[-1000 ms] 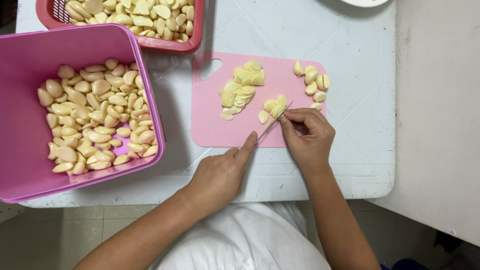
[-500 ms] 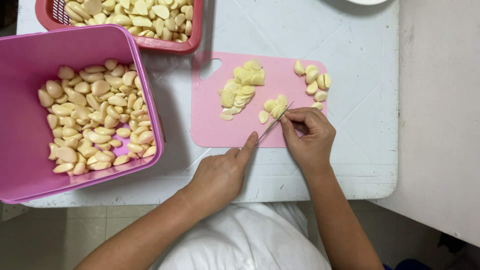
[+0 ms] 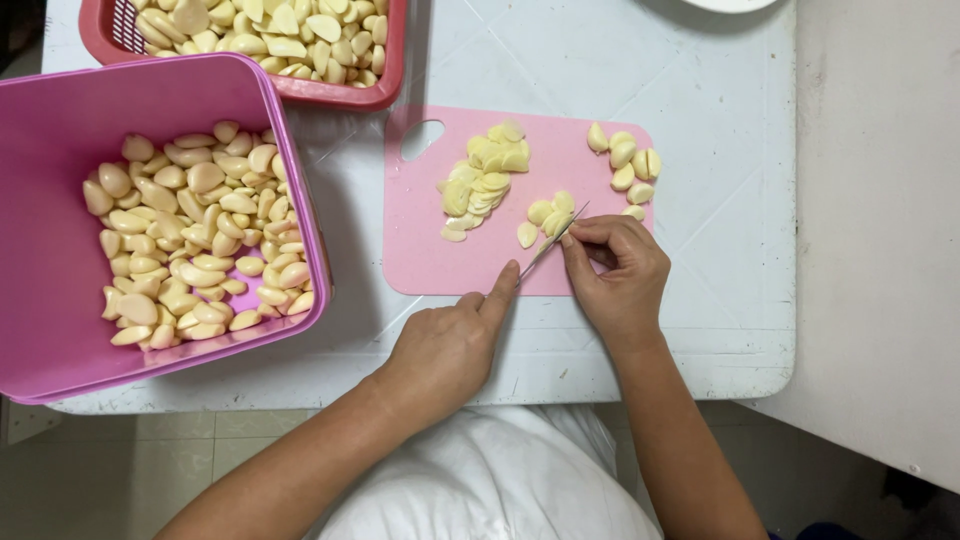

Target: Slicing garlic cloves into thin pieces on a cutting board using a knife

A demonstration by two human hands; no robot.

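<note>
Knife handle (image 3: 500,290) hidden under left hand (image 3: 445,345); red basket (image 3: 340,92) cut off.

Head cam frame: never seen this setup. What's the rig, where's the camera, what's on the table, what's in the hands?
There is no machine here: a person works with two bare hands, and the one picture comes from a camera worn on their head, looking straight down.

On the white table lies a pink cutting board. It carries a pile of garlic slices and a few whole peeled cloves near its far right corner. To the left stands a pink tub holding peeled cloves, and behind it a red basket with more.

The left hand holds a knife, index finger stretched along it, blade slanting across the board. The right hand steadies the garlic being cut at the blade. A white dish rim shows at the top edge.
</note>
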